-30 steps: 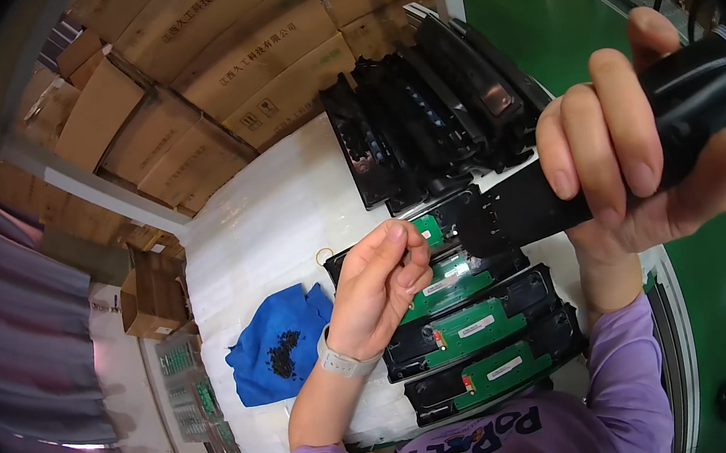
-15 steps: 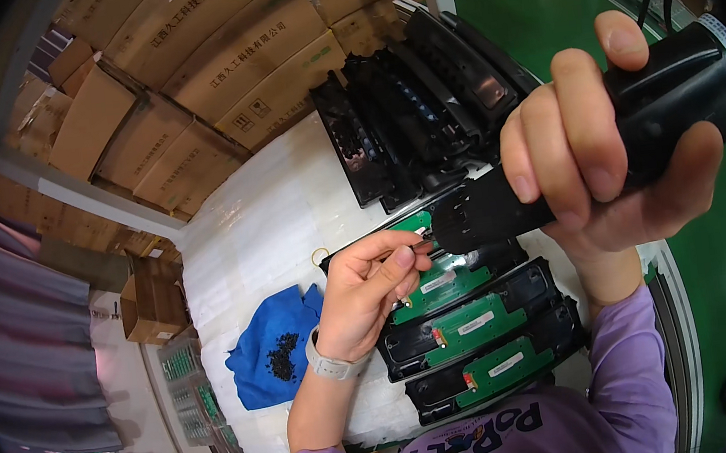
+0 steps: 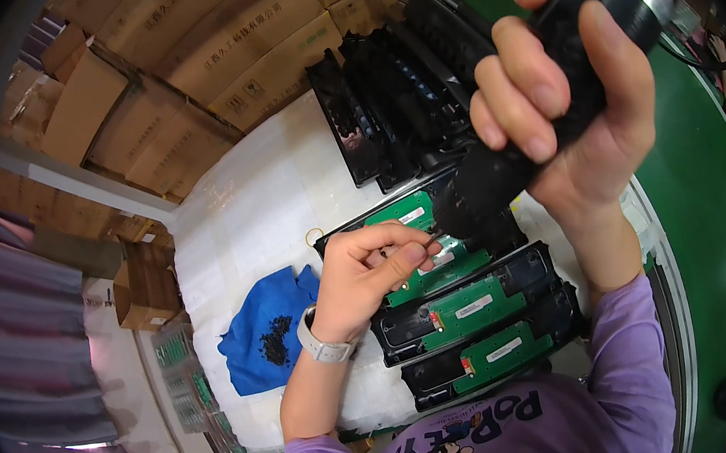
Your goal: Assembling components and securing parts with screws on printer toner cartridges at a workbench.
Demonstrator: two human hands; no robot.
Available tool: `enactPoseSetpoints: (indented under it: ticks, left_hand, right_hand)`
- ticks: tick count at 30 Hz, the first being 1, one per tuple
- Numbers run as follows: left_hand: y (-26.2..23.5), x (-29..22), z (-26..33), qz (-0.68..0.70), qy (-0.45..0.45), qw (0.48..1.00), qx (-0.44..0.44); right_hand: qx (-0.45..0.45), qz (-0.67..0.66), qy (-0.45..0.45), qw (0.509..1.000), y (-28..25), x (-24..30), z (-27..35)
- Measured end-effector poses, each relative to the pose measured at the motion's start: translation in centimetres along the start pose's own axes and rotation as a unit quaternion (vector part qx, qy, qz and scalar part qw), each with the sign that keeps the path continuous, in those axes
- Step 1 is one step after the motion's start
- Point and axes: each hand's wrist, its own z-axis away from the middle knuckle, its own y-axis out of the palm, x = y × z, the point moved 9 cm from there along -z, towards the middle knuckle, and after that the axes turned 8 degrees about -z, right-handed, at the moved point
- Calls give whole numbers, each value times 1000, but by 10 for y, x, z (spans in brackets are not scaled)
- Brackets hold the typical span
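The black handheld tool [image 3: 571, 46] is closest to view, slanting from its thick rear end, up and away to the right, to a dark front end lower on the left. The right hand [image 3: 590, 160] wraps it with fingers on one side and thumb on the other, firmly closed, and is the hand nearer its body. The left hand [image 3: 368, 271] sits just left of the tool's front end, thumb and forefinger pinched on a thin dark piece [image 3: 433, 238]; whether that piece joins the tool, I cannot tell. Beneath the front end and nearer the wearer than it lie the black panels with green boards [image 3: 471, 308], their long axes running left to right, so the tool crosses them at a slant. Well to the tool's left, a blue cloth [image 3: 239, 352] holds small black pieces [image 3: 277, 339], with a broad stretch of white cover [image 3: 260, 184] showing beyond it. Stacked black panels [image 3: 386, 112] stand close beyond the tool's front end, crowding that side; green floor [image 3: 695, 153] shows to its right past the table edge, and cartons [image 3: 245, 52] rise farthest off, beyond the tool and to its left.
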Motion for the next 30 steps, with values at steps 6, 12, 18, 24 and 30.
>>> enactPoseSetpoints:
  ticks: [6,12,18,24,30]
  left_hand:
    - [-1,12,-3,59,-56,997,13]
    - [-22,17,-10,80,-36,996,-16]
    - [-56,52,-26,83,-56,991,-86]
    - [-62,81,-32,44,-94,992,-77]
    - [-58,94,-34,49,-98,991,-71]
  right_hand:
    - [-15,-142,12,990,-29,-15,-14]
    - [3,-137,36,990,-33,-28,-20]
    - [-2,161,-13,987,-41,-50,-24]
    - [25,171,38,984,-53,-94,-19]
    - [27,167,51,984,-58,-107,-17]
